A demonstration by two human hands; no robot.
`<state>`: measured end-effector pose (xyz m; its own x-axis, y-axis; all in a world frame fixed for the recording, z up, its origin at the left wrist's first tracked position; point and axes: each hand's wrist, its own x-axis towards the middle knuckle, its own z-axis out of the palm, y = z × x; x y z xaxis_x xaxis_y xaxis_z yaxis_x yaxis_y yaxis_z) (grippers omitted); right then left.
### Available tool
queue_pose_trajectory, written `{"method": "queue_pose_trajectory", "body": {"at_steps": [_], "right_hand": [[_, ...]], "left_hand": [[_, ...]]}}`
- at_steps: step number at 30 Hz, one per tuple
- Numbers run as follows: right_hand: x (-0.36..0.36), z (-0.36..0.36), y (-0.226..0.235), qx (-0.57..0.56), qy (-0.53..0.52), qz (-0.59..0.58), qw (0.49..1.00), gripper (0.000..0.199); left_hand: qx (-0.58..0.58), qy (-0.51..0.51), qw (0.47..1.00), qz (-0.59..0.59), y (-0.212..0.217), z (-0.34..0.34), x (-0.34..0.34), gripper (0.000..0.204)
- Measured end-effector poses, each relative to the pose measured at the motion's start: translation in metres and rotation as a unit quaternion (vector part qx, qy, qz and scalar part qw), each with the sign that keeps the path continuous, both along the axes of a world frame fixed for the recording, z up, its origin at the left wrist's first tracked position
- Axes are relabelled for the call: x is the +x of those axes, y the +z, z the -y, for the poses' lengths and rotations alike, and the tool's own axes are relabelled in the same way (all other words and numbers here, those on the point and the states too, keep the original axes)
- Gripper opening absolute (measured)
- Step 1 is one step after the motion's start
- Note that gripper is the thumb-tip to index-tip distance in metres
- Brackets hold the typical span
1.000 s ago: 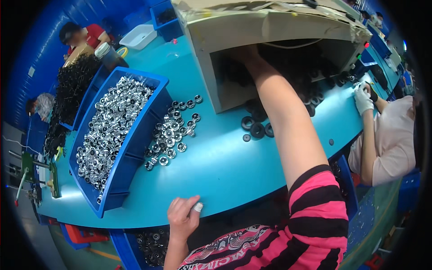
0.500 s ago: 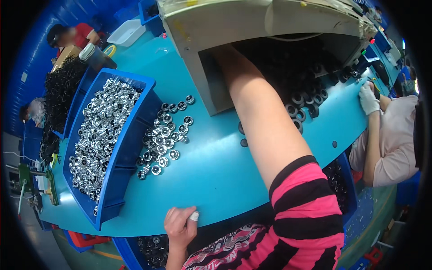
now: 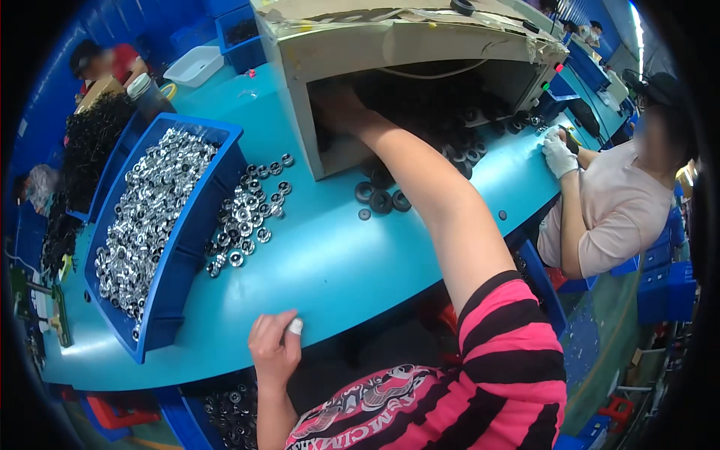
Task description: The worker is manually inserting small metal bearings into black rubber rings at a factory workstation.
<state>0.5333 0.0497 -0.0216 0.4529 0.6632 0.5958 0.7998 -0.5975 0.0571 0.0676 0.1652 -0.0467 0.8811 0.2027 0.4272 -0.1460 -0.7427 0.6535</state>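
The right hand is reaching deep into the dark opening of the beige box-shaped machine sitting at the desk's far edge, and whether its fingers are open or closed cannot be told in the shadow. The left hand is resting loosely curled on the near edge of the turquoise desk, one fingertip wrapped in white tape, gripping nothing. Black rubber rings are lying just outside the opening, while loose silver metal rings are spreading beside the blue bin toward the left edge.

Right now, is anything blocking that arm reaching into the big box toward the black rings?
Nothing visible does. The right hand is already inside the beige box through its open front, by the black rings. Whether it holds any is too dark to tell.
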Motion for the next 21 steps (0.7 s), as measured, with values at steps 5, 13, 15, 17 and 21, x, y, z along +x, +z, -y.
{"method": "queue_pose_trajectory", "body": {"at_steps": [5, 13, 15, 17, 21], "right_hand": [[-0.082, 0.03, 0.028, -0.04, 0.013, 0.007, 0.999, 0.02], [-0.255, 0.087, 0.039, 0.343, 0.141, -0.809, 0.457, 0.062], [-0.296, 0.076, 0.036, 0.352, 0.169, -0.838, 0.382, 0.066], [-0.323, 0.068, 0.027, 0.345, 0.177, -0.857, 0.338, 0.065], [-0.352, 0.056, 0.001, 0.297, 0.21, -0.872, 0.326, 0.064]], "left_hand": [[0.001, 0.002, 1.0, 0.015, 0.002, -0.002, -0.013, 0.014], [-0.072, 0.005, 0.995, 0.066, 0.018, 0.011, -0.02, 0.028], [-0.068, 0.002, 0.994, 0.085, 0.028, 0.025, -0.019, 0.039], [-0.032, 0.029, 0.995, 0.094, 0.037, 0.036, -0.016, 0.048], [0.0, 0.067, 0.994, 0.085, 0.038, 0.044, -0.015, 0.056]]}}
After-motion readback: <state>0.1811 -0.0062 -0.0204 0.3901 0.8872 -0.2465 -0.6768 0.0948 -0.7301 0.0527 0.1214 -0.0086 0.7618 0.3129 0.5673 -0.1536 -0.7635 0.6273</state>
